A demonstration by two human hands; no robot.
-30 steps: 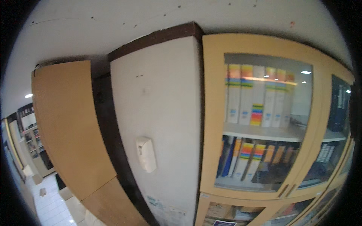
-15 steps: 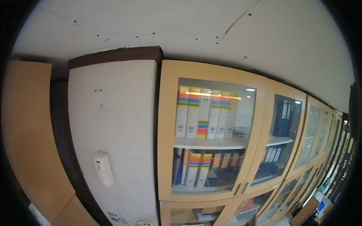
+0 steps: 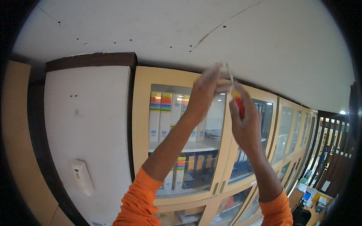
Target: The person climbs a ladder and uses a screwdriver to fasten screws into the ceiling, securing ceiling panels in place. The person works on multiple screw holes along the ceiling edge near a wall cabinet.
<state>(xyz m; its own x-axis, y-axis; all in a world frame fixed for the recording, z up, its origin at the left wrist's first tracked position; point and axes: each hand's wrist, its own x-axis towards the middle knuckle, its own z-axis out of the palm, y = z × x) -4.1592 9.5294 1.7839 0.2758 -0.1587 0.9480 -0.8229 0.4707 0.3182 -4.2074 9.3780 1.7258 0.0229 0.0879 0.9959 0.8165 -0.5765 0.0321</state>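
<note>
While the right hand (image 3: 247,122) grips a screwdriver (image 3: 235,92) by its rounded red-and-yellow handle, the slim, straight shaft points up before the cabinet's upper edge and the ceiling. Just beside it rises the left hand (image 3: 203,92), fingers blurred; I cannot tell whether they hold or touch anything. Behind both stands a smooth, pale wood-toned cabinet (image 3: 141,143) with flat glass doors, its top edge running close under the matte, cracked white ceiling (image 3: 286,49). Room for moving stretches rightward along the receding doors.
</note>
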